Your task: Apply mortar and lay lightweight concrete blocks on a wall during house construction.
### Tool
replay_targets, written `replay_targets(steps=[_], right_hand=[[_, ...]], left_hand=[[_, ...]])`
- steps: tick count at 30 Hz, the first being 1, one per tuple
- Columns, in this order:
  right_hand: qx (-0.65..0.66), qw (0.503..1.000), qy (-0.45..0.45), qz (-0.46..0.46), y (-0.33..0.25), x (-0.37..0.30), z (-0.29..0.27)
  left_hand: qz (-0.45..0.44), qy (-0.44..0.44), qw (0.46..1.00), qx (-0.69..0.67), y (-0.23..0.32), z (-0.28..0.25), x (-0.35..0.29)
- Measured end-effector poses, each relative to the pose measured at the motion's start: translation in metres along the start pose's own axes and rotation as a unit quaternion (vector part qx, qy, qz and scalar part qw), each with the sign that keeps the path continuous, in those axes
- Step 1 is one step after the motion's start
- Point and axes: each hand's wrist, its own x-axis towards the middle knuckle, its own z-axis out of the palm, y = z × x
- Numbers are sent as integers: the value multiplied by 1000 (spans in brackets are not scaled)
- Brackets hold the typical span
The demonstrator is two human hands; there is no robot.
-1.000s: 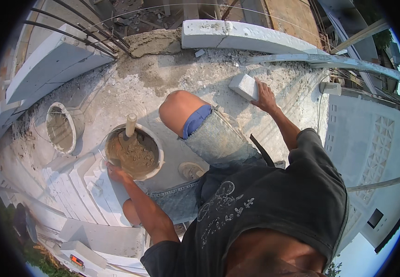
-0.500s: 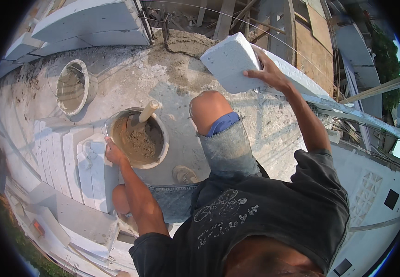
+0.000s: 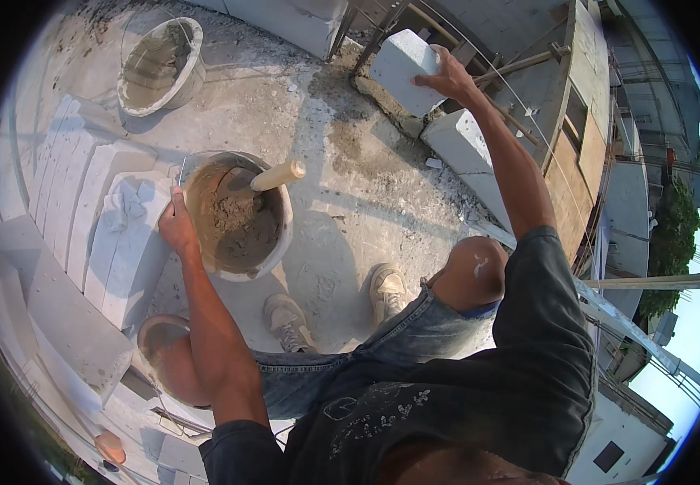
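My right hand [image 3: 453,78] grips a white lightweight block [image 3: 402,69] at the far right, with the thumb on its near face and the other fingers over its right side. That block is above a rough mortar-covered ledge [image 3: 402,121]; whether it touches the ledge I cannot tell. At the left, my left hand [image 3: 178,224] is closed on the thin wire handle of a bucket [image 3: 280,255], close to its rim. Grey-brown mortar [image 3: 241,212] fills part of this bucket. A trowel with a pale wooden handle [image 3: 279,175] stands tilted in it.
Several white blocks [image 3: 107,174] stand stacked left of the bucket. Behind them is a second mortar-smeared bucket [image 3: 192,85]. A low block wall [image 3: 465,141] lines the right edge, with taut string [image 3: 499,85] and rebar [image 3: 370,36] near it. My shoes [image 3: 288,322] are on the concrete floor.
My right hand has carried the white block farther away, past the end of the low wall. My body and view have shifted, bringing both shoes into sight. My left hand stays at the bucket.
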Motion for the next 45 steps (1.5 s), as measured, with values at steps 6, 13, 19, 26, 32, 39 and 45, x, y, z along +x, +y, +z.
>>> replay_targets(steps=[6, 13, 19, 26, 32, 39, 45], right_hand=[[250, 966, -29, 51, 16, 6, 16], [167, 985, 28, -25, 37, 7, 19], [-13, 999, -1, -46, 34, 7, 42], [-76, 997, 12, -19, 45, -6, 61], [-85, 996, 22, -34, 54, -8, 69], [-64, 996, 44, -42, 57, -14, 74], [-94, 994, 29, 43, 41, -27, 71]], left_hand=[[25, 10, 998, -59, -6, 3, 2], [22, 18, 999, -26, 2, 5, -2], [15, 45, 999, 26, 5, 4, -5], [16, 45, 998, 38, 3, 5, -7], [58, 57, 996, 26, 6, 5, -6], [39, 42, 998, 35, 6, 5, -10], [44, 27, 998, 42, 6, 6, -6]])
